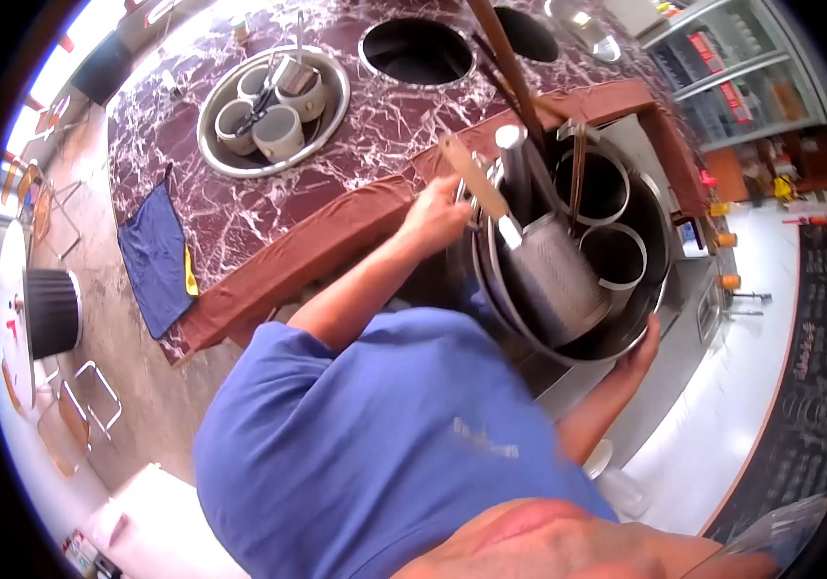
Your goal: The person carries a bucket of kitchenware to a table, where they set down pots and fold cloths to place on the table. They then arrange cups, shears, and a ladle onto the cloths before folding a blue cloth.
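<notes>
A large metal basin point(662, 289) is held in front of my body, tilted, between both hands. My left hand point(435, 214) grips its rim on the left side, beside a wooden handle. My right hand point(641, 349) has its fingers curled round the lower right rim. Inside the basin lies a mesh strainer point(563, 275) with a wooden handle point(474, 177). Two cylindrical metal pots point(616, 253) stand next to it, along with long brown sticks point(510, 63) that poke up past the rim.
A marbled counter point(162, 135) spreads ahead, with round dark openings point(417, 50) cut into it. On it sits a metal bowl point(206, 125) of several cups. A blue cloth point(155, 259) hangs over the left edge. A glass-door fridge point(722, 68) and a white worktop point(751, 328) are to the right.
</notes>
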Available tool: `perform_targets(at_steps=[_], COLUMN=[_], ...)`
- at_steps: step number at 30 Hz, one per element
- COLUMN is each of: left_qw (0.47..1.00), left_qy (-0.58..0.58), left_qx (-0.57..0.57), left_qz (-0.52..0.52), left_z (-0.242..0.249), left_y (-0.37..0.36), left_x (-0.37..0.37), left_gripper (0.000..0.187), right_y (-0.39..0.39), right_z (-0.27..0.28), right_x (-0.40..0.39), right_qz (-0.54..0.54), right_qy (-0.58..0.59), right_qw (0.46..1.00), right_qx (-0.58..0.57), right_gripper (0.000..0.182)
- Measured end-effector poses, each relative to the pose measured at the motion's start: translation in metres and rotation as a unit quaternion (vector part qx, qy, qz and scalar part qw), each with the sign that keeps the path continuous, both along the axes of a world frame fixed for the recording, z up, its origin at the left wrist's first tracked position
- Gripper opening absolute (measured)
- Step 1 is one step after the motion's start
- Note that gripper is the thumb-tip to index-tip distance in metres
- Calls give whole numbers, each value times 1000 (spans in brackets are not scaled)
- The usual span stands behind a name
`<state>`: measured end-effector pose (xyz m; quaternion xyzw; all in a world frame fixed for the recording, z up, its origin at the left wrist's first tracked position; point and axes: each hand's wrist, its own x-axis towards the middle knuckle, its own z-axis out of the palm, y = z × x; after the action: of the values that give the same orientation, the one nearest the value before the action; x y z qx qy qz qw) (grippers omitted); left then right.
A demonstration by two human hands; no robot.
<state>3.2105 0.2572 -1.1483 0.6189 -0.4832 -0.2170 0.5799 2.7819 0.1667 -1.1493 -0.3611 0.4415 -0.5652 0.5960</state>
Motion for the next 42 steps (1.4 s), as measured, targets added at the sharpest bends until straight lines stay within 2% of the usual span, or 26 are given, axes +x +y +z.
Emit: perform_targets(at_steps=[1, 2, 5, 8, 10, 12, 14, 16, 17, 18, 20, 22, 24, 25, 26, 28, 30, 31, 32, 34, 35, 36, 38, 39, 40, 42], left_qw=[984, 996, 986, 969, 954, 947, 937, 915, 899, 886, 867, 845, 815, 796, 774, 766, 745, 739, 733, 709, 695, 692, 701, 675, 680, 673], left_qy=[163, 80, 139, 161, 222, 140, 169, 97, -66, 145, 227, 209, 198, 210, 218, 212, 191, 238, 240, 253, 281, 283, 228, 281, 280, 262], left_qx=[9, -40, -56, -86, -77, -35, -31, -45, 4, 7, 3, 13, 23, 66, 102, 92, 64, 49, 62, 20, 4, 10, 13, -27, -25, -28], left_qz=[-71, 24, 69, 166, 188, 286, 303, 389, 433, 441, 445, 492, 543, 564, 585, 600, 636, 628, 634, 658, 662, 664, 675, 681, 678, 691], left_z=[29, 9, 66, 60, 86, 94, 96, 82, 71, 87, 86, 78, 69, 73, 79, 75, 42, 50, 47, 43, 43, 44, 47, 51, 48, 30], left_y=[-9, -31, -57, -103, -118, -144, -168, -196, -206, -222, -244, -269, -291, -302, -312, -330, -339, -346, -355, -362, -367, -371, -381, -390, -395, -399], left_x=[-2, 2, 4, 20, 30, 49, 72, 93, 106, 113, 131, 151, 163, 163, 163, 163, 180, 180, 186, 190, 191, 190, 190, 190, 191, 184], left_gripper=[38, 34, 30, 31, 32, 33, 34, 34, 33, 30, 27, 27, 27, 26, 25, 24, 23, 22, 22, 21, 22, 22, 22, 20, 20, 18], right_y=[-40, -87, -189, -303, -374, -439, -506, -526, -528, -582, -597, -578, -623, -673, -685, -663, -697, -699, -705, -706, -709, -683, -678, -675, -677, -685], right_z=[13, 24, 95, 138, 163, 176, 174, 188, 197, 168, 169, 181, 156, 125, 114, 116, 82, 76, 64, 48, 43, 75, 74, 70, 62, 44], right_x=[-7, 3, 59, 129, 188, 254, 313, 374, 404, 445, 500, 543, 599, 643, 670, 695, 751, 767, 785, 816, 829, 808, 819, 823, 831, 851], right_qz=[27, 65, 153, 272, 357, 435, 484, 498, 550, 541, 591, 573, 673, 721, 755, 782, 811, 807, 826, 823, 839, 850, 840, 809, 783, 813], right_qy=[14, 15, 25, 33, 51, 61, 52, 67, 68, 79, 81, 115, 70, 57, 35, -7, -9, 14, 2, 16, 8, -14, -6, -8, 36, 44], right_qw=[1000, 997, 987, 960, 929, 896, 873, 864, 829, 836, 803, 810, 736, 689, 651, 619, 581, 584, 554, 564, 534, 512, 537, 588, 619, 571], right_qx=[-7, -28, -52, -53, -84, -68, -3, -45, -74, -45, -1, -57, -38, 47, 67, 72, 61, 88, 103, 65, 110, 122, 74, -11, -61, -106], right_gripper=[44, 46, 46, 49, 49, 49, 45, 39, 35, 33, 32, 34, 36, 36, 34, 34, 37, 36, 36, 36, 36, 28, 28, 26, 24, 24])
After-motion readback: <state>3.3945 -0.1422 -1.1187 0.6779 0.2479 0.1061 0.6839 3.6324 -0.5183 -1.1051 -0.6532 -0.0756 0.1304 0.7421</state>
